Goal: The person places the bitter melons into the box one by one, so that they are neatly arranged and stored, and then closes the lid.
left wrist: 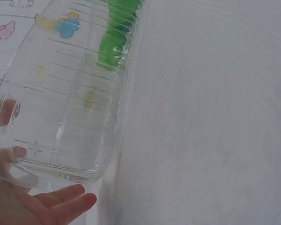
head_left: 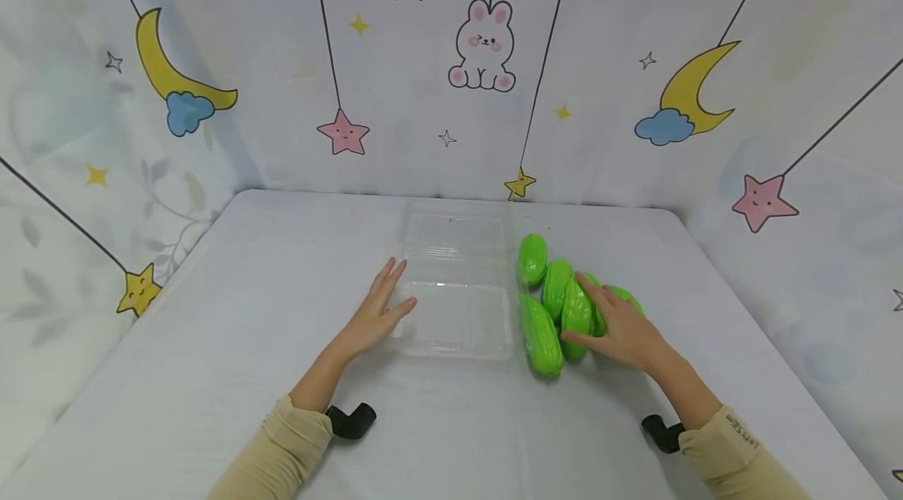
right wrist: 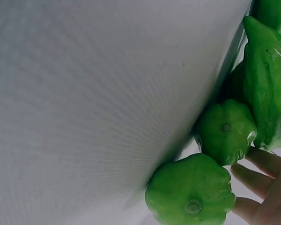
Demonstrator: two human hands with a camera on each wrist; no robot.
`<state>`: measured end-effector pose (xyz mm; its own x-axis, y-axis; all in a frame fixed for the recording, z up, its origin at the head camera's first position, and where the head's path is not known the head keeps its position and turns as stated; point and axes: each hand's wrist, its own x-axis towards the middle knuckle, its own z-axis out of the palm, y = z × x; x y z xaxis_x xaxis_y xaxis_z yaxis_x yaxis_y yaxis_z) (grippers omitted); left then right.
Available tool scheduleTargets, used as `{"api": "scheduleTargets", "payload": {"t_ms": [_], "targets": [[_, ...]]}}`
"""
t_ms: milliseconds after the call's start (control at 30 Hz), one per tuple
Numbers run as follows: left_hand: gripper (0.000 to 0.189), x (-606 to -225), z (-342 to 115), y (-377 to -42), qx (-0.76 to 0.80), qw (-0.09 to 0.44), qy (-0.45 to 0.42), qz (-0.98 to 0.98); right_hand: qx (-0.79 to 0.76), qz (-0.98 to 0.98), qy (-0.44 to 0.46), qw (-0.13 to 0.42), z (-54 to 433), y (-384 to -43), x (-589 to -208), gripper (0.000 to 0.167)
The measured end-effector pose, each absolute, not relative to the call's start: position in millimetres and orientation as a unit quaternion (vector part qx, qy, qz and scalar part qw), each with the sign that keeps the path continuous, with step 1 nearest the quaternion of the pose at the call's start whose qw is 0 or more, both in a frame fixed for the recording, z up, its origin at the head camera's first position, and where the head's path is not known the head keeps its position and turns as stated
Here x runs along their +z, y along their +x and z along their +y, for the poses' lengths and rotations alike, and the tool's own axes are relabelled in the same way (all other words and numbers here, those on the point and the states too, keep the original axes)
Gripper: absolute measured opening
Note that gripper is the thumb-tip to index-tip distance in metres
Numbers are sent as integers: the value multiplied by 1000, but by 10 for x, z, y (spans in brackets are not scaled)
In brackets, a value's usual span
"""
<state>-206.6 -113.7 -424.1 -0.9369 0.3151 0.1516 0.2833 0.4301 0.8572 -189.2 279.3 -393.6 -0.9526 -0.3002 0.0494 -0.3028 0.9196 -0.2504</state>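
Note:
A clear plastic clamshell box (head_left: 451,320) lies opened flat on the white table, its two halves one behind the other. My left hand (head_left: 372,320) is at the box's left edge, fingers and thumb spread, holding nothing. Right of the box lie several glossy green, ribbed, fruit-like pieces (head_left: 542,335), long and tapering to a point. Over the right part of this group my right hand (head_left: 624,331) reaches with straight, parted fingers. In the right wrist view its fingertips (right wrist: 241,176) are right at the sides of the lobed green pieces (right wrist: 192,192).
The white table (head_left: 247,343) has rounded far corners. Behind and beside it hangs a cloth (head_left: 409,77) printed with bunnies, moons and stars. A black wrist mount (head_left: 353,421) shows at the left cuff, another (head_left: 661,433) at the right.

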Motion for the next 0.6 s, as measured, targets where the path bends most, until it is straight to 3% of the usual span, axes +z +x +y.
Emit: {"api": "scheduleTargets", "payload": {"t_ms": [600], "targets": [[65,-4249,-1110,-2062,488,4,163,858,118,-975,185,25,2776,-1875,-3931,102]]}}
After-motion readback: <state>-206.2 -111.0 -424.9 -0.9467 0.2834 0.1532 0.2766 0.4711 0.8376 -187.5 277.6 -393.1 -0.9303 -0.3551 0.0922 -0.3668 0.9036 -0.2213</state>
